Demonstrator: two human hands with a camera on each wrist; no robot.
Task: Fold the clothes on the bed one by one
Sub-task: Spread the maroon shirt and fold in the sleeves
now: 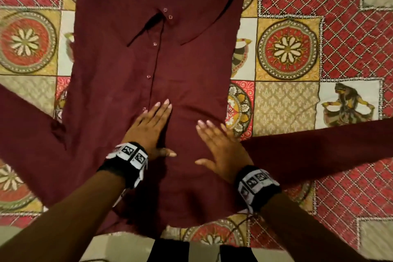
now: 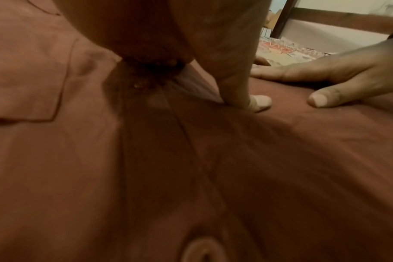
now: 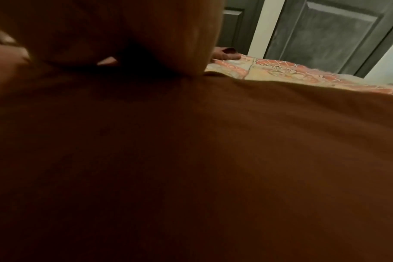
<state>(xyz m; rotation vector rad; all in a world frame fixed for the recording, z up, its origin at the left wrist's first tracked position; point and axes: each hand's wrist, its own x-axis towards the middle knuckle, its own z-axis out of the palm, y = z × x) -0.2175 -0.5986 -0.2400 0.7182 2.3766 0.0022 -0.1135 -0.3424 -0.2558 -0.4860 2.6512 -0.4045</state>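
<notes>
A maroon button-up shirt (image 1: pixel 119 70) lies face up on the bed, collar pointing away from me, both sleeves spread out to the sides. My left hand (image 1: pixel 148 127) lies flat on the shirt front beside the button placket, fingers straight. My right hand (image 1: pixel 219 149) presses flat on the shirt's right half, fingers straight. In the left wrist view the shirt (image 2: pixel 79 159) fills the frame, my left hand (image 2: pixel 236 70) touches it with the thumb, and my right hand (image 2: pixel 325 74) lies flat on it. The right wrist view shows dark shirt cloth (image 3: pixel 258 159) under my right hand (image 3: pixel 123 35).
A patterned red, gold and white bedspread (image 1: pixel 319 49) covers the bed all around the shirt. The left sleeve (image 1: pixel 25 125) and right sleeve (image 1: pixel 319 147) stretch toward the frame edges. The near bed edge (image 1: pixel 127 249) is at the bottom. A dark door (image 3: pixel 325 35) stands beyond the bed.
</notes>
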